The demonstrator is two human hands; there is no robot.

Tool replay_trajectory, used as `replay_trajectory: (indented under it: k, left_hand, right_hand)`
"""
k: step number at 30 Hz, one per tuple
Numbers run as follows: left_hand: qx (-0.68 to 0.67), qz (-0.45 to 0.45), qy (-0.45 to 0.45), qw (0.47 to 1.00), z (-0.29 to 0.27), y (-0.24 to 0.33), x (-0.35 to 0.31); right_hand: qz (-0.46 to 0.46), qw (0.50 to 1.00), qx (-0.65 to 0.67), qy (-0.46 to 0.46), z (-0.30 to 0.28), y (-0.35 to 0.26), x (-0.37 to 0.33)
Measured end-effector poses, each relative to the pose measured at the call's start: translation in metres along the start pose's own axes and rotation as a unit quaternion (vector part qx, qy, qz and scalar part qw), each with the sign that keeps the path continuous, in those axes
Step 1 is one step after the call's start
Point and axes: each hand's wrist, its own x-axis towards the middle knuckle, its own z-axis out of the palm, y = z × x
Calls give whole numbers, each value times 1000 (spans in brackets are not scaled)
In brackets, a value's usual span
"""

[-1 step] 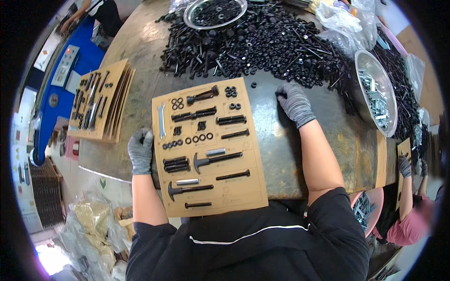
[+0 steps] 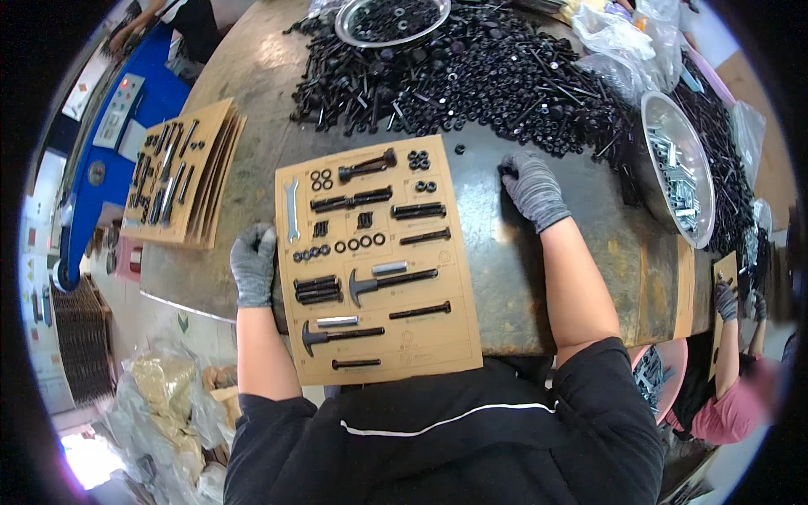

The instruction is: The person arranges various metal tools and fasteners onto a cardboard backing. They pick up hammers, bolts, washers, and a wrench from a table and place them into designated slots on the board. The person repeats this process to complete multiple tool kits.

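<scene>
Head view: left hand (image 2: 253,264) fingers flat, steadying cardboard parts card (image 2: 379,337); right hand (image 2: 533,188) fingers curled, pinching at black bolt pile (image 2: 471,76). Judged step: picking hardware; next needs placing in empty card slot.

Stack of filled cards (image 2: 181,172), metal bowl (image 2: 682,168), plastic bags (image 2: 627,42), blue machine (image 2: 109,160)

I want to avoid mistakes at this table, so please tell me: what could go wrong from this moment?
1. The cardboard sheet hangs over the table edge toward the person; only the left hand steadies it, so it may tip and spill its bolts.
2. The right hand reaches at the rim of the black fastener pile; loose pieces could roll onto the sheet.
3. The metal bowl sits tilted near the pile and might slide.
</scene>
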Motion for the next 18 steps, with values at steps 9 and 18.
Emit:
replay_trajectory:
  k: [9,18]
  left_hand:
    - [-47,-21,-12,999,4,10,-3]
    - [-54,-36,-17,998,4,20,-3]
  right_hand:
    - [-140,967,194,-91,-9,-77,-111]
    - [-122,985,113,-52,13,-108,-127]
